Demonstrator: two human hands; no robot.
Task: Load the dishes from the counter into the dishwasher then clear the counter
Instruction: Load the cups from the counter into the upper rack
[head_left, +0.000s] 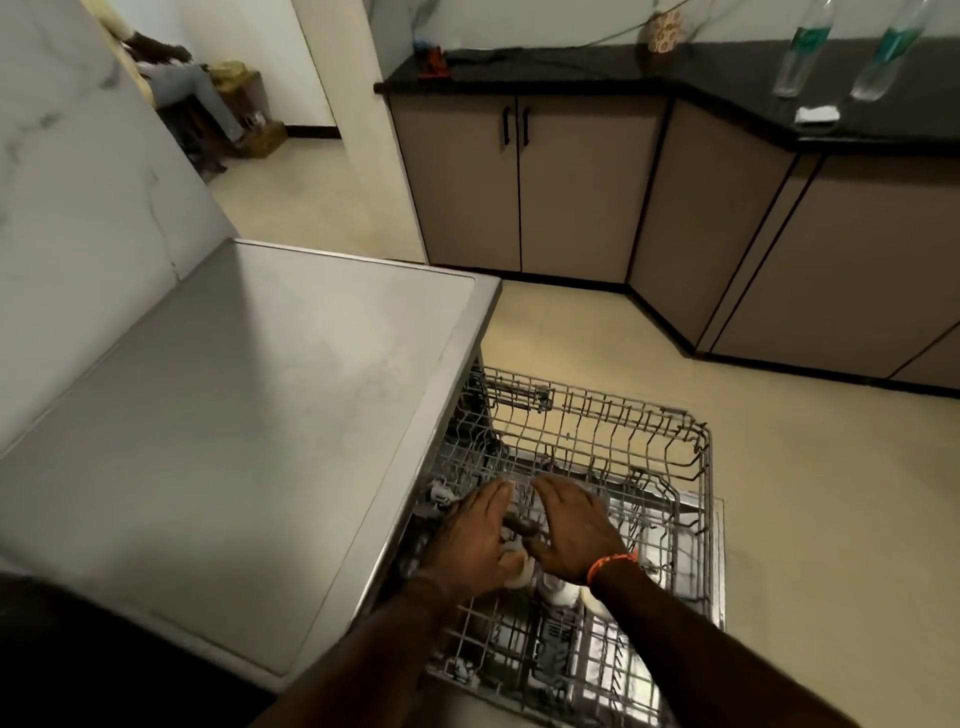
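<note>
The dishwasher's grey wire rack (649, 431) is pulled out over the floor beside the grey counter (234, 415). Both my hands reach down into the rack's near left part. My left hand (475, 535) and my right hand (571, 530) lie side by side with fingers stretched forward over white dishes (558, 592) that stand in the rack. A small dark piece (522, 527) shows between the two hands; I cannot tell what it is or whether a thumb holds it. An orange band circles my right wrist.
Brown cabinets (519, 182) under a black worktop (727, 67) line the far wall and the right side. Two clear bottles (800, 52) and a patterned jar (665, 31) stand on that worktop. Cream floor (805, 467) lies around the rack. A person sits beyond the doorway at upper left.
</note>
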